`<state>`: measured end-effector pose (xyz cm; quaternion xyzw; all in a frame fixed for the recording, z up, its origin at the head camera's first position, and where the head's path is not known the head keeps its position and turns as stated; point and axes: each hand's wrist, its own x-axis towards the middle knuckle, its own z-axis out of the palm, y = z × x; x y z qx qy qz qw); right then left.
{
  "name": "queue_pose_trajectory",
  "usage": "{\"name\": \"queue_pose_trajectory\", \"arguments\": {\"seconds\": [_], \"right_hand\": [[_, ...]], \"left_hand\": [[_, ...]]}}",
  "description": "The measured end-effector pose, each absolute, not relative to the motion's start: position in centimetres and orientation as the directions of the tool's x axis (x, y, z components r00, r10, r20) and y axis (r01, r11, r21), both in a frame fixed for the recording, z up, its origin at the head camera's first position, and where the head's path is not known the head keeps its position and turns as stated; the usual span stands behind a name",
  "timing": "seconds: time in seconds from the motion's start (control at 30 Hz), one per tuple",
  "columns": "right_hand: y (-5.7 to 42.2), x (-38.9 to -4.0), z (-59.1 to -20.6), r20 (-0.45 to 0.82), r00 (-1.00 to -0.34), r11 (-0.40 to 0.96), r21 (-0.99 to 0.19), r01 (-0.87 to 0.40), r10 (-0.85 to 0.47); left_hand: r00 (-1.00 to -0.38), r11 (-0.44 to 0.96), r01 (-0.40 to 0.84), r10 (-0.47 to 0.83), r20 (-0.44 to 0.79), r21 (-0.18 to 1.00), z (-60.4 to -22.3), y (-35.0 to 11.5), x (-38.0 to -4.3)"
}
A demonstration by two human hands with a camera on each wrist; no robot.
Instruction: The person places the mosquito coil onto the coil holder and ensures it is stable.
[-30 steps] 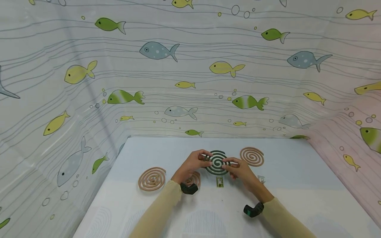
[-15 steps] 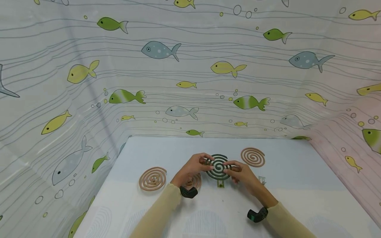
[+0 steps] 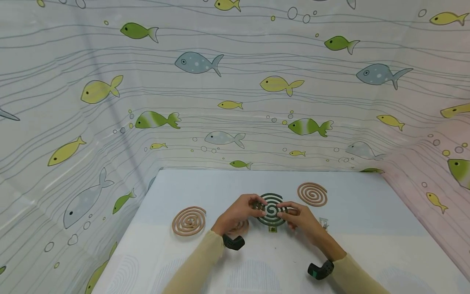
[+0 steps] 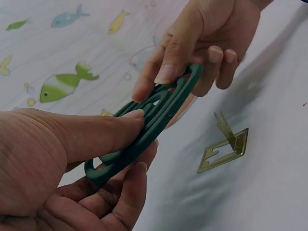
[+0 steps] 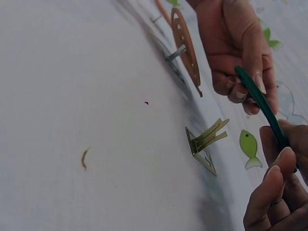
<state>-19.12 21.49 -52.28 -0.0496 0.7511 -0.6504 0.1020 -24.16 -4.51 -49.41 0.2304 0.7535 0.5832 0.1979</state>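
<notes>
A dark green mosquito coil (image 3: 272,210) is held nearly level by both hands above the table. My left hand (image 3: 239,212) pinches its left side, thumb on top and fingers beneath, as the left wrist view shows. The opposite side is pinched between the thumb and fingers of my right hand (image 3: 302,217). Below the coil stands a small brass-coloured metal coil stand (image 4: 234,144) with upright prongs; in the right wrist view, a gap separates the stand's prongs (image 5: 211,134) from the coil. From the head, the coil hides most of this stand.
On the left lies a brown coil (image 3: 188,221). A second brown coil (image 5: 185,48), raised on a metal stand, is partly behind my left wrist. Another brown coil (image 3: 312,194) lies at the back right, near a silvery stand (image 3: 323,223). Fish-printed curtains (image 3: 235,122) surround the table.
Both hands have brought the green coil a little toward me and lower in the head view, so it now covers most of the metal stand. The grip looks the same.
</notes>
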Motion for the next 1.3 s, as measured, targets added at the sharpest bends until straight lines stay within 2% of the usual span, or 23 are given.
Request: {"name": "queue_pose_trajectory", "arguments": {"seconds": [0.7, 1.3], "right_hand": [[21.5, -17.5, -52.9, -0.184, -0.967, 0.159, -0.975, 0.156, -0.177], [21.4, -16.6, -53.2, -0.219, -0.959, 0.175, -0.966, 0.188, -0.18]], "left_hand": [[-0.763, 0.264, 0.21, 0.646, -0.011, 0.941, -49.2, -4.2, -22.9], [-0.768, 0.36, 0.246, 0.639, -0.046, 0.9, -49.4, -3.8, -22.2]]}}
